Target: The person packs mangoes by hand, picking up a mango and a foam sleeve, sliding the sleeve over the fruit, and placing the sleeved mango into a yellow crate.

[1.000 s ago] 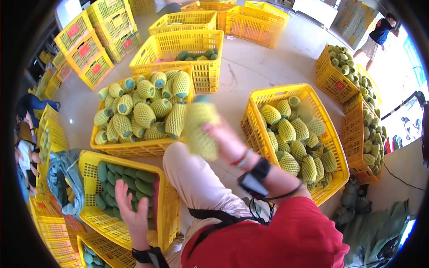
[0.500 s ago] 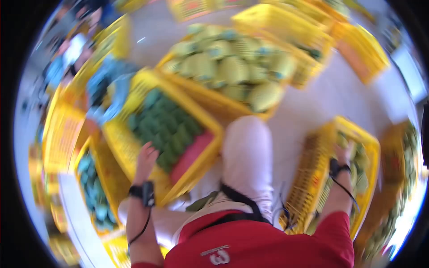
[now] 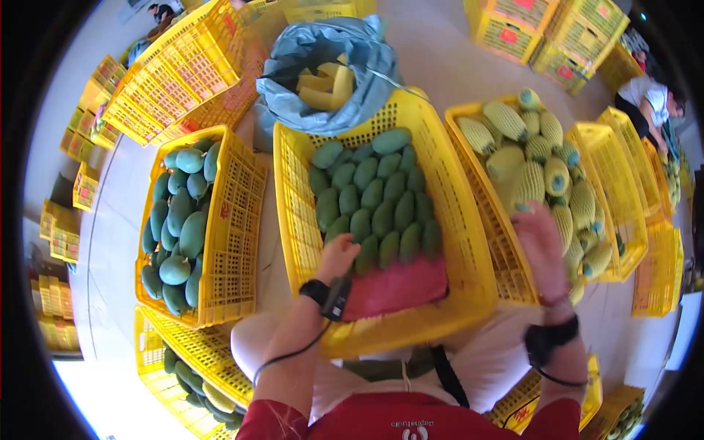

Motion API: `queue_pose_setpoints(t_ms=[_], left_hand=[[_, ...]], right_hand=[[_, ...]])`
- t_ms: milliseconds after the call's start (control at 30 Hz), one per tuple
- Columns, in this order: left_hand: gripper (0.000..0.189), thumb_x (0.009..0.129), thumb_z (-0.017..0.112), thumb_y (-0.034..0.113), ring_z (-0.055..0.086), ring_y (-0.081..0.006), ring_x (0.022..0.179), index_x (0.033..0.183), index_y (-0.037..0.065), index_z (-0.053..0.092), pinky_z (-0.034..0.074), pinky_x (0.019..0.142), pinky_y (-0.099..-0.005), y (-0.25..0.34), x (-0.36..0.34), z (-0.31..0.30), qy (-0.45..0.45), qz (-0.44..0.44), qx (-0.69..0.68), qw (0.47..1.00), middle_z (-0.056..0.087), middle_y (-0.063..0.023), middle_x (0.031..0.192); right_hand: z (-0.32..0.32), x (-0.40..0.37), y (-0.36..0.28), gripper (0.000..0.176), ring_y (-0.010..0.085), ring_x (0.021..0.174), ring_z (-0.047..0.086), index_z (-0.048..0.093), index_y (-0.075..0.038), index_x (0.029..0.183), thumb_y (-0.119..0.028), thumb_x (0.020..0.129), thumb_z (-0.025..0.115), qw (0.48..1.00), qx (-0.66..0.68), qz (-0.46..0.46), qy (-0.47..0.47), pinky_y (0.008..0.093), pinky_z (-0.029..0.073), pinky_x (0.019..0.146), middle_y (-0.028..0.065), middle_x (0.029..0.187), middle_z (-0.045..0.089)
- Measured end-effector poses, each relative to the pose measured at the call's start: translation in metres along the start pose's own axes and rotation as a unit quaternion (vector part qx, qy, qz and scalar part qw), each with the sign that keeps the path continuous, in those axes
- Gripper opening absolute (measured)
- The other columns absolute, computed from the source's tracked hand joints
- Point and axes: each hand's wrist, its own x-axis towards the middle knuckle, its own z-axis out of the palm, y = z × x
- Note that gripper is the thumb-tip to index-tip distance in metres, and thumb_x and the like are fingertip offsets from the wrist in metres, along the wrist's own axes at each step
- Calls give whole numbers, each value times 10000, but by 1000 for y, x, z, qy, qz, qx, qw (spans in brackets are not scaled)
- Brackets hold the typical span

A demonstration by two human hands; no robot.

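Note:
In the head view, a yellow crate (image 3: 469,242) stands before me with rows of green mangoes (image 3: 367,198) on a pink sheet (image 3: 396,287). My left hand (image 3: 339,258) is over its near left part, beside the closest mangoes. Its fingers are curled; whatever they may hold is hidden. My right hand (image 3: 543,246), slightly blurred, is over the near left edge of the right-hand crate (image 3: 506,275), fingers loosely apart beside mangoes in pale yellow foam nets (image 3: 528,183). I see nothing held in it. Both wrists wear black straps with devices.
A blue bag (image 3: 282,95) with yellow foam sleeves (image 3: 323,88) rests at the middle crate's far end. Another crate (image 3: 238,235) of loose green mangoes stands left. Stacked crates (image 3: 550,33) are behind, and a person (image 3: 649,106) is at the far right.
My view has turned right to left across the crates, so the mango crate is now central. My right hand has left a crate of netted mangoes low on my right.

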Motion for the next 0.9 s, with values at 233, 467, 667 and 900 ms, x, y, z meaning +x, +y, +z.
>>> queue_pose_setpoints(t_ms=[233, 467, 667, 900], left_hand=[[337, 837, 617, 164, 598, -166, 892, 1103, -35, 561, 474, 790, -289, 10, 63, 26, 37, -70, -69, 994, 638, -124, 984], [213, 792, 595, -11, 590, -217, 799, 1002, 24, 575, 476, 697, -305, 156, 192, -88, 397, 278, 25, 874, 600, -114, 922], [450, 789, 650, 214, 628, -223, 903, 1144, -38, 536, 489, 779, -314, 152, 310, -96, 232, 188, 150, 942, 635, -179, 1002], [347, 785, 635, 150, 615, -169, 727, 1074, -20, 549, 486, 648, -265, 164, 262, -90, 291, 213, -6, 933, 645, -96, 841]], right_hand=[[213, 197, 174, 665, 175, 893, 532, 341, -30, 1329, -371, 818, 598, 880, 280, 372, -94, 337, 490, 711, 99, 1116, 530], [294, 299, 281, 765, 283, 953, 553, 403, 44, 1264, -459, 737, 634, 874, 138, 457, 92, 384, 515, 704, 169, 1161, 514], [313, 315, 260, 940, 340, 1110, 508, 310, 143, 1258, -487, 667, 682, 854, -3, 495, 163, 362, 446, 877, 274, 1234, 462], [284, 275, 259, 746, 231, 998, 558, 412, 32, 1239, -403, 701, 691, 879, 273, 368, 130, 349, 480, 769, 165, 1188, 517]])
